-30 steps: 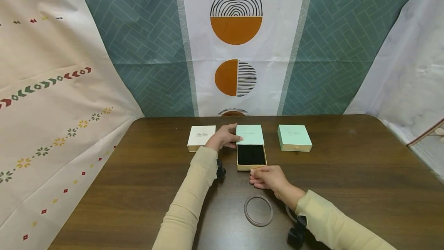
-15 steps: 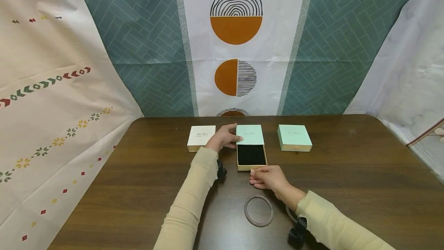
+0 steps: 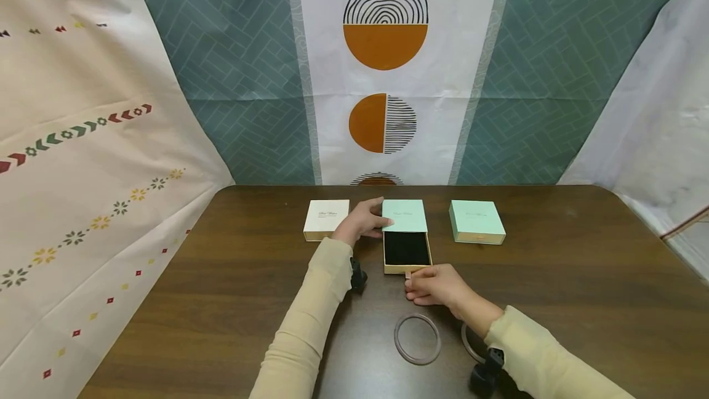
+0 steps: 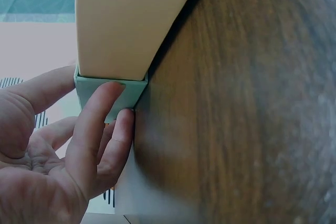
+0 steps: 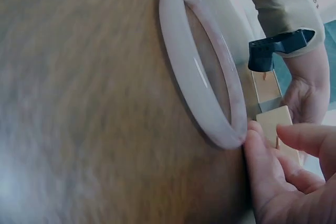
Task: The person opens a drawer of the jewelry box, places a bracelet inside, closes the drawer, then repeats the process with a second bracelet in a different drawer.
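My left hand grips the left side of a mint-green box sleeve, its thumb near the front top edge. The sleeve's cream drawer is pulled out toward me and shows a black lining. My right hand pinches the small pull tab at the drawer's front. On the table in front of the drawer lies a bangle, and a second bangle is partly hidden under the right wrist. In the right wrist view a pale pinkish bangle overlaps my fingertips.
A white box stands left of the left hand, and another mint-green box, shut, stands to the right. Behind the wooden table hangs a patterned cloth. Each wrist carries a black camera.
The head view has shifted slightly, so everything sits a little further right. A bit more of the pull tab shows at the right fingertips. The drawer and left hand keep their places.
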{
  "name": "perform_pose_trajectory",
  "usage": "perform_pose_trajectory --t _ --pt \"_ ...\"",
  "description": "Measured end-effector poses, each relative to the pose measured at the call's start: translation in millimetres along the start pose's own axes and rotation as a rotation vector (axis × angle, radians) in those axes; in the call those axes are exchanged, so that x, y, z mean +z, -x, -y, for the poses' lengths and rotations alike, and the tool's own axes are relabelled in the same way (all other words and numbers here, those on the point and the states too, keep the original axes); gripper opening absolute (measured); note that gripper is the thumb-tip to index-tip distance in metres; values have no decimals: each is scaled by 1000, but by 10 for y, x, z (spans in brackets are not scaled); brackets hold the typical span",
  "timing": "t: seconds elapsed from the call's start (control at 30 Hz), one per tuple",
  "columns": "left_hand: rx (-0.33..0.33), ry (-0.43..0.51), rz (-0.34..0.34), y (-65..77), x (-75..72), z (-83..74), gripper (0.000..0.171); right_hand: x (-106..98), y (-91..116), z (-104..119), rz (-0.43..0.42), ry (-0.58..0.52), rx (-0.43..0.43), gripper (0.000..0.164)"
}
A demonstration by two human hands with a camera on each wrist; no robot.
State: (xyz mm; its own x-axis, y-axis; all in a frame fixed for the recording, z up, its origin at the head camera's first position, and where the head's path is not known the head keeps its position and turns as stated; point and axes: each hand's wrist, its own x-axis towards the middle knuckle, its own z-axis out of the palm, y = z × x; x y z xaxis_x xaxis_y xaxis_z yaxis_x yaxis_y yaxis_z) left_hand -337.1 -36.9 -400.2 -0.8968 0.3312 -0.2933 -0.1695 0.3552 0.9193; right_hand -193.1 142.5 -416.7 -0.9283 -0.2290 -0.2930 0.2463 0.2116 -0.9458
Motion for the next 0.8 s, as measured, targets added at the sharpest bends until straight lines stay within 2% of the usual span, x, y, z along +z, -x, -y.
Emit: perform_pose_trajectory --t 0.17,0.53,0.8 --pt "-4 -6 5 -15 -3 5 77 -48 46 51 53 73 -13 26" --pt "-2 -6 -2 3 -6 0 77 -98 186 102 106 256 -98 29" --pt "-5 -5 -1 5 14 10 76 -98 292 119 67 430 -170 23"
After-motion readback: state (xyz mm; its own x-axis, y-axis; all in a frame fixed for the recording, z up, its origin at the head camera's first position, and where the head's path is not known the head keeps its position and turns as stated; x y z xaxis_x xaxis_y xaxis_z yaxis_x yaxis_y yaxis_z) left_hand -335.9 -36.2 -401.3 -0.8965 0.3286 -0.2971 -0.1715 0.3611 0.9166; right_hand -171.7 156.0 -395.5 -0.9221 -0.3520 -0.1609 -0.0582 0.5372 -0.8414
